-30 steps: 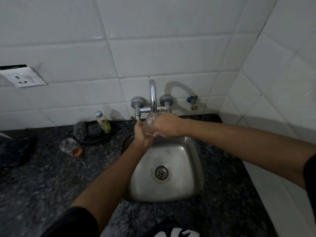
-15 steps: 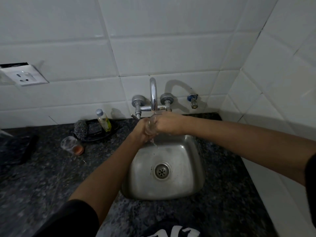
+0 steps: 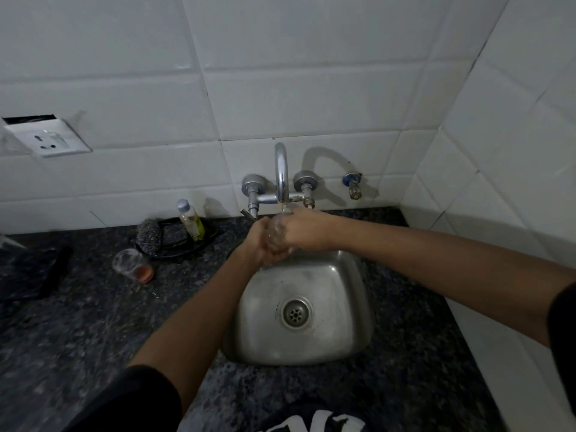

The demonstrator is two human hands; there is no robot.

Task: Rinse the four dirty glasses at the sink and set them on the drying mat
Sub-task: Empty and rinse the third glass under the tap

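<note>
— Head view, far left first: what sits on the counter (image 3: pixel 78 332)?

— A dark mat (image 3: pixel 29 271) lies at the left edge, under a wall socket (image 3: pixel 46 139). Further right a dirty glass (image 3: pixel 134 265) lies on its side with a reddish residue in the bottom, just in front of a black tray (image 3: pixel 184 241) holding a scrubber (image 3: pixel 149 236) and a small bottle (image 3: pixel 190 219).

— And the hands?

— Both are together over the back of the sink (image 3: pixel 299 310), right below the tap (image 3: pixel 281 176). The left hand (image 3: pixel 260 241) cups a clear glass (image 3: pixel 276 233) from the left and below; the right hand (image 3: pixel 307 229) closes on it from the right. The glass is mostly hidden between them.

— Is water running?

— A thin stream seems to fall from the spout onto the glass; it is blurred.

— Anything further right?

— A small valve (image 3: pixel 353 183) on the tiled wall, well apart from the hands.
</note>
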